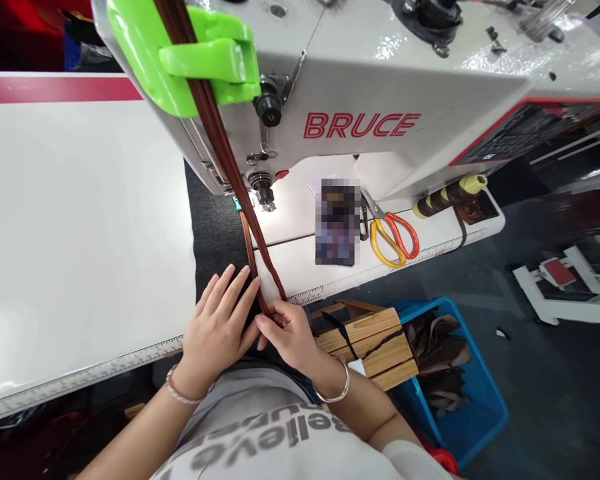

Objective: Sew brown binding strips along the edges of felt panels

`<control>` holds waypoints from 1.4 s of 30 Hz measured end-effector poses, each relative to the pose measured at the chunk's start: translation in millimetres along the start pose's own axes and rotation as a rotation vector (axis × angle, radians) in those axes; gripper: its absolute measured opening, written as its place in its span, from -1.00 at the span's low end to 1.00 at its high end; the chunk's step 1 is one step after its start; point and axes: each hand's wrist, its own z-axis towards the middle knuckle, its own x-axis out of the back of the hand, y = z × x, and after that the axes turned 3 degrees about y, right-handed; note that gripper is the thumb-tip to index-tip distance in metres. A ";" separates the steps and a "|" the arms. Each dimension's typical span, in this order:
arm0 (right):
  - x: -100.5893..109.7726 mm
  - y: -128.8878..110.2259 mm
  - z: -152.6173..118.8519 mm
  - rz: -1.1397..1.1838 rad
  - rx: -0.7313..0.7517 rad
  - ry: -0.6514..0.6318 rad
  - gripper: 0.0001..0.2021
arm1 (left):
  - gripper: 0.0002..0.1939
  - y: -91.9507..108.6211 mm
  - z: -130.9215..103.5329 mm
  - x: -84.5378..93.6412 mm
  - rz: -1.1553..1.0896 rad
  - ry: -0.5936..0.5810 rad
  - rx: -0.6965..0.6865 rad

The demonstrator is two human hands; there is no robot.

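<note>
Black fabric (215, 233) lies under the needle area of a white sewing machine (360, 87). My left hand (223, 317) rests on this fabric with its fingers spread, its fingertips beside a brown strip. That brown strip (249, 243) runs along the fabric's right edge from the presser foot. Pinched between the thumb and fingers of my right hand (287, 333) is the strip's near end, at the table's front edge. A long brown band (220, 143) hangs from a green holder (205, 60) on the machine head down to my right hand.
Scissors (393, 237) with orange and yellow handles lie beside a blurred-out flat item (337, 223). A thread cone (450, 197) lies at the table's right end. Below stand a wooden stool (375, 340) and a blue bin (485, 407) holding dark scraps.
</note>
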 end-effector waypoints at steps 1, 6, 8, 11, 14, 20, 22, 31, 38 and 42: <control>0.0 0.1 -0.1 -0.004 0.000 0.000 -0.75 | -0.41 0.0 -0.1 -0.1 -0.001 0.000 0.001; 0.1 -0.1 -0.5 -0.006 -0.003 -0.001 -0.74 | -0.41 0.1 0.0 -1.1 -0.004 -0.002 0.005; -0.1 -0.3 -0.7 -0.004 -0.005 0.001 -0.74 | -0.41 0.2 -0.1 -1.5 -0.004 0.000 0.007; -0.2 -0.3 -0.8 -0.001 -0.006 -0.001 -0.74 | -0.41 0.3 -0.4 -1.5 -0.003 0.002 0.005; 0.0 -0.3 -0.8 -0.006 -0.008 -0.002 -0.75 | -0.42 0.1 -0.3 -1.1 0.000 0.001 0.005; 0.5 -0.1 -0.6 -0.022 -0.011 -0.004 -0.75 | -0.42 -0.2 0.0 -0.6 0.002 0.005 0.003; 0.5 -0.1 -0.7 -0.026 -0.011 -0.003 -0.75 | -0.42 -0.3 0.0 -0.7 0.000 0.006 0.002; 0.4 -1.4 -0.4 -0.017 -0.009 -0.002 -0.75 | -0.43 0.3 0.4 -0.7 -0.004 0.002 0.002; -0.1 -0.4 -1.1 -0.018 -0.014 -0.004 -0.74 | -0.39 -0.6 -1.0 -1.7 -0.004 -0.003 0.013; 0.0 0.1 -1.3 -0.026 -0.018 -0.007 -0.73 | -0.37 -0.7 -0.6 -1.8 -0.003 -0.010 0.015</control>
